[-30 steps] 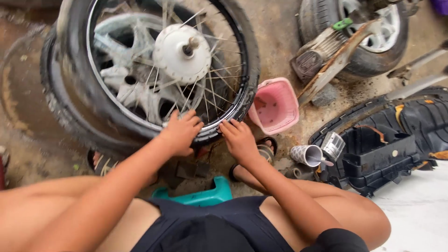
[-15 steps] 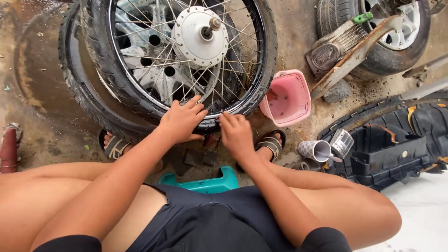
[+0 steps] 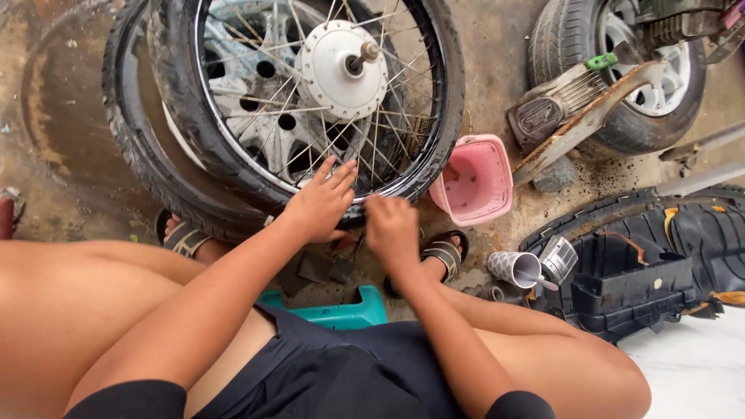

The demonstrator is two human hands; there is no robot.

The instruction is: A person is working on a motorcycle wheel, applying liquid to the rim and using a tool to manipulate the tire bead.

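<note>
A spoked motorcycle wheel (image 3: 334, 70) with a black tyre (image 3: 446, 93) and white hub lies on top of a larger car wheel (image 3: 136, 167). My left hand (image 3: 320, 202) rests flat on the near edge of the motorcycle tyre, fingers spread over the rim. Just to its right, my right hand (image 3: 392, 226) presses on the same tyre edge with curled fingers; whether it holds anything is hidden. Both my sandalled feet sit under the wheels.
A pink plastic basket (image 3: 475, 180) sits right of the wheel. Another car wheel (image 3: 621, 77) with a rusty metal tool leaning on it stands at upper right. A black plastic vehicle panel (image 3: 644, 271), small metal cups (image 3: 516, 268) and a teal stool (image 3: 341, 310) lie nearby.
The view has shifted, so the wheels now sit further right and lower in frame. My right hand has curled tighter against the tyre edge, while my left hand stays spread on the rim.
</note>
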